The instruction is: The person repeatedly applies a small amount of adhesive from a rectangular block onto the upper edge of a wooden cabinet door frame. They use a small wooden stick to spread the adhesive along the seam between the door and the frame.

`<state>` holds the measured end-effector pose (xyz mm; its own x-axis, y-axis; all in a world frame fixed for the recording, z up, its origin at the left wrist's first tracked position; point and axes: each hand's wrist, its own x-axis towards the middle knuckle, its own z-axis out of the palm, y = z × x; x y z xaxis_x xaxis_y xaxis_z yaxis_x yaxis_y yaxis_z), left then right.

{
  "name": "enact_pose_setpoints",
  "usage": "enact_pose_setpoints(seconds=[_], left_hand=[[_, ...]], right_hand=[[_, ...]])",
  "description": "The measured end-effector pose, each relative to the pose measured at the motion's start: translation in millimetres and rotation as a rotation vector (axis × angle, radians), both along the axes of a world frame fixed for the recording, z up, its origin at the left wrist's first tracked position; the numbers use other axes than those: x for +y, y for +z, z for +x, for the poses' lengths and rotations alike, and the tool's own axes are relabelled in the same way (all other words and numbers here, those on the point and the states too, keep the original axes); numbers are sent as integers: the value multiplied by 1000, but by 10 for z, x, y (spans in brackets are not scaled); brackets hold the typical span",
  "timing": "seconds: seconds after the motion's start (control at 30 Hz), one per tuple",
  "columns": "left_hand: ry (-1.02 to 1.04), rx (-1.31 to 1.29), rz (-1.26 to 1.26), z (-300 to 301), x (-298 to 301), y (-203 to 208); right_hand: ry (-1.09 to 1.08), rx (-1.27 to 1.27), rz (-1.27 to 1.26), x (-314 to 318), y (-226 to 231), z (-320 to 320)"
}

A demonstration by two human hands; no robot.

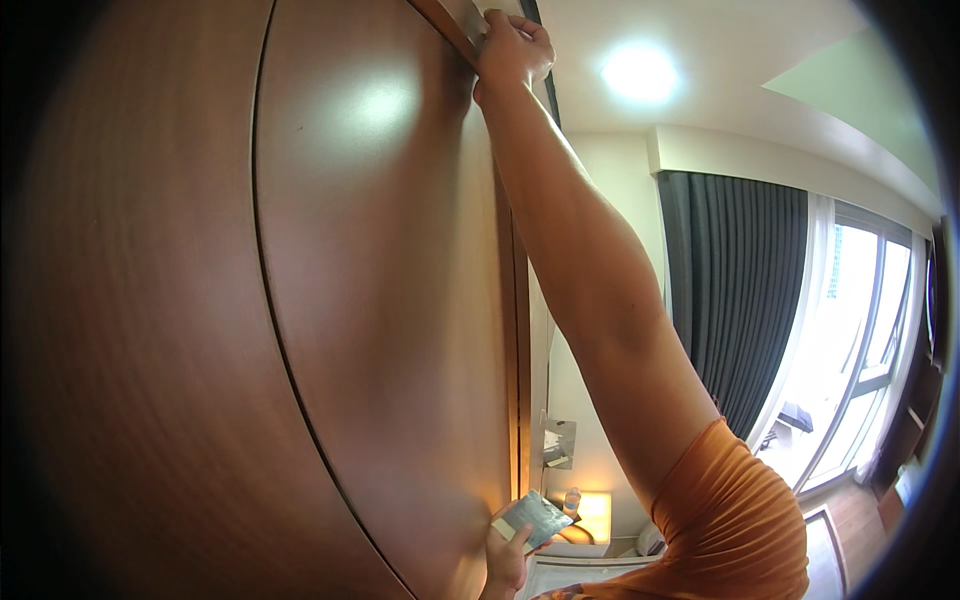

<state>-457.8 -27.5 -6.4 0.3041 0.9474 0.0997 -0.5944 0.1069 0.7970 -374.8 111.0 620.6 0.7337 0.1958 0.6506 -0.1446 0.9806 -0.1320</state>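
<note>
Reaching overhead, catalogued from near to far:
Left hand (508, 557): one, low in the frame beside the door face; fingers closed on a small flat grey-green pad (532, 518), its face tilted up and to the right.
Pad: one, rectangular, touching or just off the wood; cannot tell which.
Wooden door (380, 300): two dark brown panels counted, parted by one curved seam, glossy, with one lamp glare near the top.
Right hand (512, 48): one, arm fully raised, orange sleeve at the shoulder; fingers curled over the door's top edge, pressing on a pale strip (468, 20), whether cloth or trim cannot be told.
Step in hand, as judged: working along the top edge of the door while the pad waits below.
Next move, as judged: calls for steady footing and a slide of the raised hand along the edge.
Background: one ceiling light (640, 72), one dark curtain (735, 290), one window (860, 340), one lit bedside lamp (594, 510).
</note>
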Motion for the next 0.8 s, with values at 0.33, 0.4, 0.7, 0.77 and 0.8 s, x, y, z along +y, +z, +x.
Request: enact_pose_setpoints(seconds=[0.33,0.4,0.7,0.77,0.8], left_hand=[[6,-21,-21,29,53,-52],[1,-25,-15,25,55,-58],[6,-20,-30,24,52,-64],[3,-18,-28,30,51,-78],[-1,-17,-26,31,56,-87]], right_hand=[[34,96,-63,-47,104,-23],[32,102,-72,-55,120,-25],[75,139,-73,-84,165,-65],[95,144,-69,-119,169,-82],[89,147,-63,-138,169,-89]])
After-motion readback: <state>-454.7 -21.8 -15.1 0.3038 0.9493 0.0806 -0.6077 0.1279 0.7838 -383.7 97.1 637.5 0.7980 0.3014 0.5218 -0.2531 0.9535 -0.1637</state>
